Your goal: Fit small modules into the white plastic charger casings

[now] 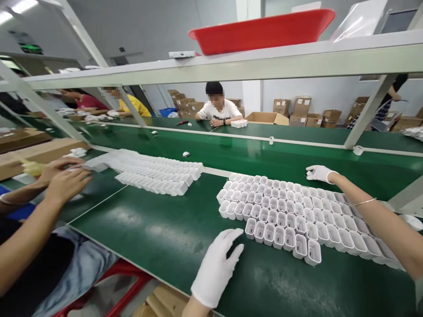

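My left hand [218,268], in a white glove, hovers over the near part of the green table with thumb and fingers apart, holding nothing. Just beyond its fingertips begin rows of small white plastic cups [278,237], open side up and packed close together. A small dark slot shows inside many of them. My right hand [320,173], gloved too, reaches across these rows to the green belt behind them. Its fingers are curled together; whatever may be between them is too small to make out. My right forearm hides part of the cups.
Another block of white cups [155,171] lies to the left, beside a co-worker's hands [68,176]. A pale shelf [211,72] with a red tray [261,33] spans overhead on slanted posts. Across the belt sits another person [216,108]. A small white piece [186,154] rests on the belt.
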`<state>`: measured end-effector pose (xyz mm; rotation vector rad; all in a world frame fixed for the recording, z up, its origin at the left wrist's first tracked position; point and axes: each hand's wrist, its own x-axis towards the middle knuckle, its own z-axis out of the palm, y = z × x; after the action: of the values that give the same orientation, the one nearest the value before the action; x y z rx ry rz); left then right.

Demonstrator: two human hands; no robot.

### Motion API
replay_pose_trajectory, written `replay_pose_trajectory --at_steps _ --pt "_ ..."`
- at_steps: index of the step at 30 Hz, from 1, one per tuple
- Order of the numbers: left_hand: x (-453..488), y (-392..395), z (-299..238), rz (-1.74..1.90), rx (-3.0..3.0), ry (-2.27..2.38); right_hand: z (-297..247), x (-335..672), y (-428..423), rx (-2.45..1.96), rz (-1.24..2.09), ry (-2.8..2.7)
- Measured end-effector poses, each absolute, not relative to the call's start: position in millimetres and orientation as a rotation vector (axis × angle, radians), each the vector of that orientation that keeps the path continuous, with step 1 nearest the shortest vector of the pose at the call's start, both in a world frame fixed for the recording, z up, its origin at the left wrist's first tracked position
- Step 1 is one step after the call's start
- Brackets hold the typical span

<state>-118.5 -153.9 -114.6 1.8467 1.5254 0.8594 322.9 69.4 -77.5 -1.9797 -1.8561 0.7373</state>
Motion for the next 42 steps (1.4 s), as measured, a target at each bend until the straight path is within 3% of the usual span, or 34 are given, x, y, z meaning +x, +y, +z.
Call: replay_pose_trajectory --at_steps 5,11,17,22,26,30,35,42 --pt "-99 -145 -113 0.781 2.023 1.462 -79 346 60 -1.943 0.906 -1.892" --pt "-92 -140 -116 0.879 2.041 1.371 -69 345 40 -1.895 0.880 -1.811" --pt "-97 -160 -109 1.086 1.624 1.466 -33 319 10 -1.635 0.920 -1.772" --pt "-73 -187 -104 1.392 1.381 1.124 -3 275 -60 -1.442 0.964 -1.733" --pt "-38 -202 -108 1.340 1.317 1.097 2 228 -138 -1.476 1.082 -1.696" --pt "-25 -205 -112 1.212 1.527 1.149 -11 199 -181 -1.368 1.261 -1.802" --pt "-31 -204 -111 1.126 1.893 1.174 -28 189 -185 -1.132 0.981 -2.100" --pt "-35 -208 -114 1.133 2.064 1.168 -29 186 -189 -1.102 0.979 -2.173"
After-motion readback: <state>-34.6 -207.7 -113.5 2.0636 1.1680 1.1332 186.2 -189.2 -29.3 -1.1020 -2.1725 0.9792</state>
